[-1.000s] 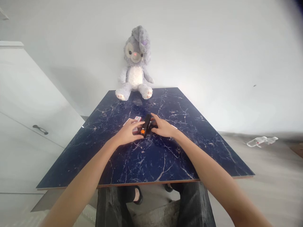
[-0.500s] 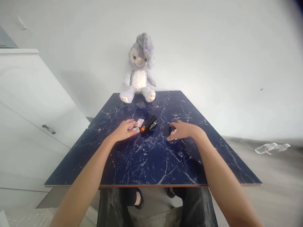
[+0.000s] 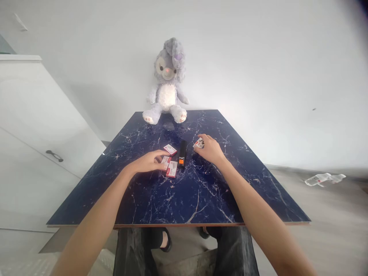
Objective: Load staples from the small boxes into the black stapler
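My left hand [image 3: 148,161] is curled around a small red-and-white staple box [image 3: 166,161], its thumb and fingers on either side. Two more of these boxes lie against it: one nearer me [image 3: 171,169] and one farther off [image 3: 170,149]. Just right of them rests a black stapler [image 3: 182,155] with an orange mark on its near end. My right hand [image 3: 210,148] is closed on a small white-and-red box with black marks [image 3: 199,143], on the far side of the stapler from the other boxes. The palm hides part of that box.
A grey plush rabbit [image 3: 167,86] sits at the back edge of the dark blue marbled table [image 3: 178,207], against the wall. On the left stands a white cabinet [image 3: 34,126]. Clear plastic bottles [image 3: 324,179] lie on the floor to the right.
My right hand has moved away from me and left with its small box. The stapler has turned to point straight away from me. The boxes by my left hand have shifted apart.
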`<state>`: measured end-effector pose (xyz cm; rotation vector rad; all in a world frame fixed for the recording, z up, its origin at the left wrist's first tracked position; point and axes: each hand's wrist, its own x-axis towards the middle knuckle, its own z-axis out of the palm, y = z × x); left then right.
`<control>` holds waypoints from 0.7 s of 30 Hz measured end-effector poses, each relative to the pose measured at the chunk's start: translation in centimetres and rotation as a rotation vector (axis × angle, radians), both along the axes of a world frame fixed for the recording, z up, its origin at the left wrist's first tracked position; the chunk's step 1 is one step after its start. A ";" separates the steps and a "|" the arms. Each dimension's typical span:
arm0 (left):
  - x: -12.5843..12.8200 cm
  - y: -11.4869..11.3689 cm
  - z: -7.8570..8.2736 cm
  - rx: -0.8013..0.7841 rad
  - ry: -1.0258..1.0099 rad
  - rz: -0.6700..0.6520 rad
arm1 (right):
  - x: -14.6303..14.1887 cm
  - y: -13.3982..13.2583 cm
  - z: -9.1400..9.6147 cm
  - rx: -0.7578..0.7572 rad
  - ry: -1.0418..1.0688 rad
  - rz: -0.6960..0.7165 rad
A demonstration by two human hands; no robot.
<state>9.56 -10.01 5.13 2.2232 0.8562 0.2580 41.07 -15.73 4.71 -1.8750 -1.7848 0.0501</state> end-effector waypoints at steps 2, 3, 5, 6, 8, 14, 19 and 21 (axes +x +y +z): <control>-0.2 -0.4 0.5 -0.003 0.057 -0.093 | -0.1 0.2 -0.6 -0.016 -0.012 0.018; -0.3 -0.6 0.7 0.025 0.077 -0.105 | -0.1 0.3 -1.0 -0.037 -0.023 0.032; -0.3 -0.9 1.2 0.077 0.092 -0.077 | -0.2 0.6 -1.8 -0.073 -0.039 0.054; -0.3 -1.1 1.5 0.090 0.084 -0.048 | -0.3 0.7 -2.2 -0.080 -0.043 0.059; 0.0 -1.3 2.1 0.112 0.036 0.020 | -0.3 1.1 -2.8 -0.074 -0.043 0.063; 1.8 -3.3 1.6 0.196 0.094 -0.075 | 0.1 1.4 -3.4 -0.023 -0.047 0.107; 1.9 -3.1 0.7 0.252 0.101 0.045 | 0.4 1.7 -3.8 -0.008 -0.031 0.123; 1.8 -2.1 0.7 0.305 -0.006 0.185 | 0.6 1.9 -4.2 0.006 -0.004 0.122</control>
